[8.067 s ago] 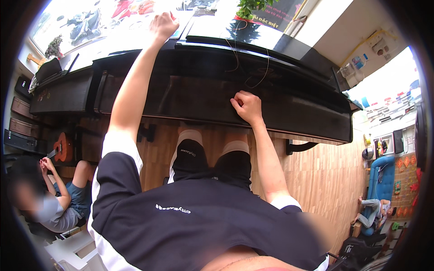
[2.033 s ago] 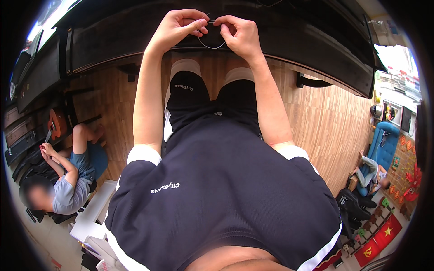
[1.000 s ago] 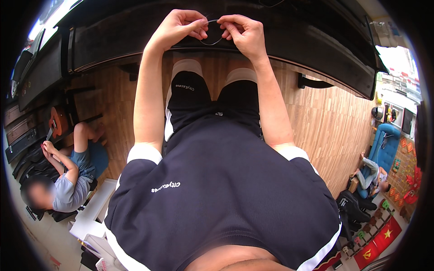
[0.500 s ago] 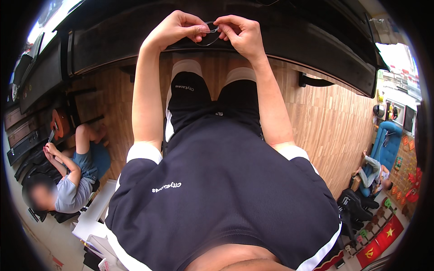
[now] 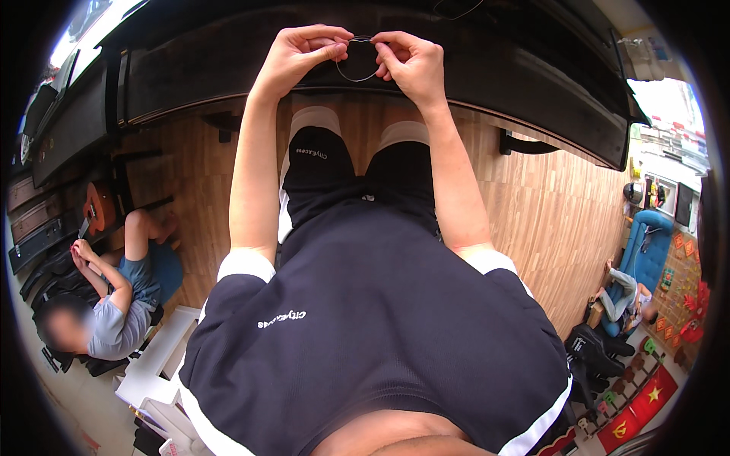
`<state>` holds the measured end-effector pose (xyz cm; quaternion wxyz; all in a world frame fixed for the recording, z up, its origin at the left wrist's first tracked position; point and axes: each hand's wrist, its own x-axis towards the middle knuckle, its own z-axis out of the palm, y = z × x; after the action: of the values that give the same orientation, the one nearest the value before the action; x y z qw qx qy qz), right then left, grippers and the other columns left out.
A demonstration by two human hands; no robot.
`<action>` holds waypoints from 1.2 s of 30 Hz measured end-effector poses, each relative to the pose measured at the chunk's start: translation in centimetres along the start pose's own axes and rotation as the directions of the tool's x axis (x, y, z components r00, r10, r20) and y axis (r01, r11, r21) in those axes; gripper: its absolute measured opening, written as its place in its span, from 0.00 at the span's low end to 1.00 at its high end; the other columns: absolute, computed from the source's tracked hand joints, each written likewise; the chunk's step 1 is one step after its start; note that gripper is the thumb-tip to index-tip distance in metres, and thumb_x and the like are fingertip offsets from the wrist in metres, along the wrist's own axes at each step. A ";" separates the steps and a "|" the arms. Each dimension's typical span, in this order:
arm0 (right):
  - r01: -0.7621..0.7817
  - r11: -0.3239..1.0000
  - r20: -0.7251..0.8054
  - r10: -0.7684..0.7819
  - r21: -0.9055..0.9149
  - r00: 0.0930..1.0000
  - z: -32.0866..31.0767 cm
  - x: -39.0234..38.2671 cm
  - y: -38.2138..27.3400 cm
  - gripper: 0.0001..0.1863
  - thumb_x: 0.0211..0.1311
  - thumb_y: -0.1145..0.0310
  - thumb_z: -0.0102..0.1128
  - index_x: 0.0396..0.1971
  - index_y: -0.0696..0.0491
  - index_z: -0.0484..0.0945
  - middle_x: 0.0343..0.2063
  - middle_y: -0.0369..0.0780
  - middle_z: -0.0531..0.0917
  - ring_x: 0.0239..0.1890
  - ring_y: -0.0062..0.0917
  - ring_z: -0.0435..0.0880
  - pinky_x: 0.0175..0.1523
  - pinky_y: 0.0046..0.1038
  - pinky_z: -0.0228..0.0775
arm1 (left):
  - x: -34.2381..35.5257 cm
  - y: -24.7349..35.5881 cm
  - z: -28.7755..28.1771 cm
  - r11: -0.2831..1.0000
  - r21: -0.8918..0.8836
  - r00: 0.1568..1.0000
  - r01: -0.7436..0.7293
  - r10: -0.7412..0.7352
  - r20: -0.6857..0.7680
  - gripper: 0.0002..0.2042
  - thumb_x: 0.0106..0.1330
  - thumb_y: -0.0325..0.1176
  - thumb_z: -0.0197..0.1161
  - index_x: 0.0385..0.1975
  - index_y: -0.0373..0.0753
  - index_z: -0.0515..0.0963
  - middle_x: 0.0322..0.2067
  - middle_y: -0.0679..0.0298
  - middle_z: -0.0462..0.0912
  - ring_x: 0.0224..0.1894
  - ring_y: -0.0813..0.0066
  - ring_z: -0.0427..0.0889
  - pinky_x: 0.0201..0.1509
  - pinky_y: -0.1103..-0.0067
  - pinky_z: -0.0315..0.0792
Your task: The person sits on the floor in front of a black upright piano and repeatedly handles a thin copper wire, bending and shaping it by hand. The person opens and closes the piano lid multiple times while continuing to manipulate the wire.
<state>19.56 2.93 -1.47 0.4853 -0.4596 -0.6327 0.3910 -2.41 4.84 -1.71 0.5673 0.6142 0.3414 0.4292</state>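
A loop of thin, wire-like string [image 5: 356, 80] is held up between my two hands over a dark, glossy surface [image 5: 205, 72]. My left hand [image 5: 304, 57] pinches it at the upper left between thumb and fingers. On the other side, my right hand [image 5: 411, 67] grips it with thumb and bent fingers. The strands run together along the top between my fingertips, and the rest hangs below as a rounded ring. Exactly how the strands cross at the top is too fine to make out.
Another thin loop [image 5: 456, 15] lies at the far edge. At left, a seated person [image 5: 125, 315] is near an orange-brown guitar [image 5: 99, 209]. Another person [image 5: 631, 296] sits by a blue sofa [image 5: 645, 239] at right. A white stand [image 5: 152, 372] is at lower left.
Both hands have come slightly nearer and to the right. The loop, flatter before with strands crossing between the fingers, now hangs as a rounder ring.
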 end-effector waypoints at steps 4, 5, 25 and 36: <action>-0.003 0.999 0.008 0.003 -0.040 1.000 0.0 0.0 -0.1 0.07 0.61 0.76 0.61 0.35 0.59 0.85 0.20 0.38 0.85 0.20 0.20 0.85 0.24 0.18 0.77 | 0.0 -0.2 0.1 0.999 0.005 0.999 -0.041 0.041 0.005 0.11 0.64 0.28 0.67 0.44 0.33 0.82 0.33 0.65 0.85 0.37 0.80 0.83 0.48 0.83 0.77; -0.004 0.999 0.003 0.005 -0.034 1.000 0.0 0.0 -0.1 0.06 0.61 0.76 0.61 0.35 0.59 0.85 0.19 0.38 0.85 0.20 0.20 0.85 0.24 0.18 0.77 | 0.0 0.0 0.2 1.000 0.005 1.000 -0.019 0.019 -0.006 0.10 0.64 0.28 0.67 0.43 0.33 0.82 0.33 0.65 0.85 0.37 0.80 0.83 0.48 0.83 0.77; 0.125 0.971 -0.013 -0.125 0.204 0.992 -0.4 0.1 1.0 0.04 0.64 0.80 0.57 0.34 0.61 0.82 0.28 0.40 0.85 0.31 0.24 0.88 0.36 0.21 0.81 | 0.1 0.8 0.2 0.998 0.008 0.994 0.067 -0.067 0.087 0.08 0.68 0.33 0.63 0.38 0.33 0.80 0.33 0.63 0.83 0.33 0.79 0.84 0.35 0.86 0.74; 0.126 0.978 0.022 -0.132 0.166 0.991 -0.4 0.1 1.2 0.04 0.63 0.80 0.60 0.34 0.59 0.83 0.27 0.38 0.85 0.29 0.22 0.87 0.34 0.19 0.79 | 0.4 1.8 0.6 0.941 0.298 0.961 0.159 -0.216 0.170 0.12 0.66 0.38 0.66 0.38 0.35 0.85 0.25 0.68 0.84 0.27 0.85 0.80 0.28 0.88 0.68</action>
<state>20.20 3.33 -2.45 0.5353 -0.3696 -0.6348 0.4171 -1.84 4.73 0.14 0.5443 0.6931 0.3972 0.2559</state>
